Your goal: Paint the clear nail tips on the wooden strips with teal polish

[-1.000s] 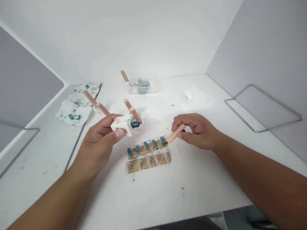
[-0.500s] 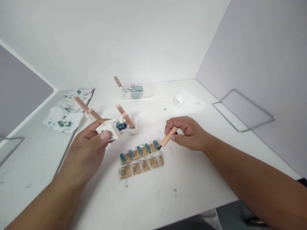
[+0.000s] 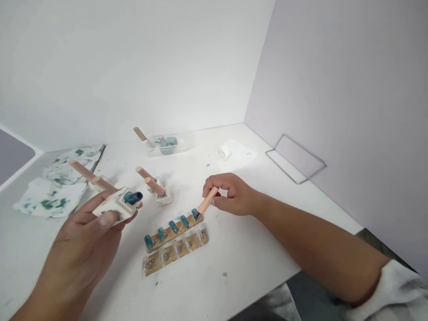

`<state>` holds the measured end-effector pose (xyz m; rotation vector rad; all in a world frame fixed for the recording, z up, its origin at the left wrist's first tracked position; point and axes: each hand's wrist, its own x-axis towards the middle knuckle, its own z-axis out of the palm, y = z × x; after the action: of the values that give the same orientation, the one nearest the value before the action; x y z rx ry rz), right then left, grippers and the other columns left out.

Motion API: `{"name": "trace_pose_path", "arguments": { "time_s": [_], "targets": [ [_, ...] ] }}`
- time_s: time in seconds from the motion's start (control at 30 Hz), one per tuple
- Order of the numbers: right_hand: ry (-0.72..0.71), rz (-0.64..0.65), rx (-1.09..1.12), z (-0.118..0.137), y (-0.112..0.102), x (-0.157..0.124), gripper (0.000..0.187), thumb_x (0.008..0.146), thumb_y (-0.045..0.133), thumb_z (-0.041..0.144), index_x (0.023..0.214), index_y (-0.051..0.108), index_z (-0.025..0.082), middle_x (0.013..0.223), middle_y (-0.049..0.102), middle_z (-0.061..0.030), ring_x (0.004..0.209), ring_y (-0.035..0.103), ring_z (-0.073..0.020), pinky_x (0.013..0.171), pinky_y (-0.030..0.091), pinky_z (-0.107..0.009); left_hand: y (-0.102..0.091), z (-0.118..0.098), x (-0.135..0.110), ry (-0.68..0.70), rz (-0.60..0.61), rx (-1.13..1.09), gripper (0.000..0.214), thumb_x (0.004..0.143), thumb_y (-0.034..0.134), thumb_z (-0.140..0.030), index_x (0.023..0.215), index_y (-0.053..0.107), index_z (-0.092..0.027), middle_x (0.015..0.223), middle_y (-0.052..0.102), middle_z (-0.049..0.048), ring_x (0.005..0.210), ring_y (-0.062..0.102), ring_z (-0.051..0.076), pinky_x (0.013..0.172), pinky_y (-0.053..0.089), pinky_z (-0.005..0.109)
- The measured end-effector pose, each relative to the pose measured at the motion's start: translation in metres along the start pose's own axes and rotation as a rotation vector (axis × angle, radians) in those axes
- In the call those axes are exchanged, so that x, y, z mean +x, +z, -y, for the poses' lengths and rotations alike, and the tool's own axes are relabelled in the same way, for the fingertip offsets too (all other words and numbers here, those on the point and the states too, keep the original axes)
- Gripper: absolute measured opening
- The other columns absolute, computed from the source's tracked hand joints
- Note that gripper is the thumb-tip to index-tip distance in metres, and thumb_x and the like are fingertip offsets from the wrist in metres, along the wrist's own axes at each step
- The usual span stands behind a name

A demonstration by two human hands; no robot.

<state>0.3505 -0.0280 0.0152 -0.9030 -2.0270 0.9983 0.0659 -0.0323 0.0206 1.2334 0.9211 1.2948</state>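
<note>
In my left hand is a white square nail polish bottle, tilted, its uncapped neck smeared dark teal. My right hand pinches the peach handle of a nail polish brush. Its dark bristles touch, or nearly touch, the rightmost teal false nail. That nail is on a tan strip carrying a row of several teal nails. A second tan strip just nearer to me holds several clear nail tips.
White bottles with peach caps stand behind the strips, others behind my left hand. A clear tray of small items is at the back. Stained tissues lie left; white paper and a wire frame are right.
The view has turned right, so everything sits further left. The brush tip has moved from beside the strip's right end onto or very near the rightmost teal nail. Both hands keep their holds.
</note>
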Motion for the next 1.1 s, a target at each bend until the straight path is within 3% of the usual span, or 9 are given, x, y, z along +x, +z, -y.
{"name": "trace_pose_path", "arguments": {
  "time_s": [0.2,0.37,0.6,1.1],
  "targets": [
    [0.027,0.035,-0.002,0.0008,-0.0002,-0.0005,0.016,0.069,0.047,0.007,0.076,0.056,0.018,0.068,0.052,0.0027,0.058,0.043,-0.0081,0.056,0.038,-0.023,0.0026,-0.0007,-0.0014,0.030,0.008,-0.008,0.020,0.071,0.070,-0.032,0.086,0.068,-0.019,0.080,0.063,0.0010,0.075,0.056,0.015,0.068,0.045,0.025],
    [0.050,-0.013,0.020,0.0018,-0.0018,0.0000,0.013,0.074,0.048,0.012,0.082,0.055,0.018,0.073,0.052,0.0012,0.062,0.044,-0.0092,0.058,0.038,-0.024,0.0028,-0.0025,-0.0021,0.012,-0.013,-0.048,0.020,0.071,0.071,-0.029,0.088,0.068,-0.019,0.083,0.065,0.0023,0.079,0.057,0.017,0.069,0.045,0.026],
    [0.088,0.006,0.042,-0.0021,0.0007,-0.0007,0.013,0.073,0.048,0.011,0.080,0.057,0.018,0.074,0.053,0.0007,0.063,0.044,-0.0096,0.057,0.036,-0.024,0.0010,-0.0016,-0.0028,0.018,-0.019,-0.030,0.030,0.066,0.073,-0.034,0.091,0.068,-0.018,0.083,0.063,0.0030,0.076,0.056,0.015,0.064,0.045,0.023],
    [0.130,-0.001,0.054,-0.0057,-0.0008,-0.0014,0.015,0.071,0.046,0.009,0.077,0.056,0.018,0.071,0.051,0.0016,0.060,0.041,-0.0090,0.055,0.034,-0.023,0.0027,-0.0042,-0.0032,0.040,0.040,0.018,0.026,0.071,0.070,-0.034,0.092,0.067,-0.019,0.084,0.062,0.0025,0.077,0.054,0.013,0.064,0.046,0.019]
  ]
}}
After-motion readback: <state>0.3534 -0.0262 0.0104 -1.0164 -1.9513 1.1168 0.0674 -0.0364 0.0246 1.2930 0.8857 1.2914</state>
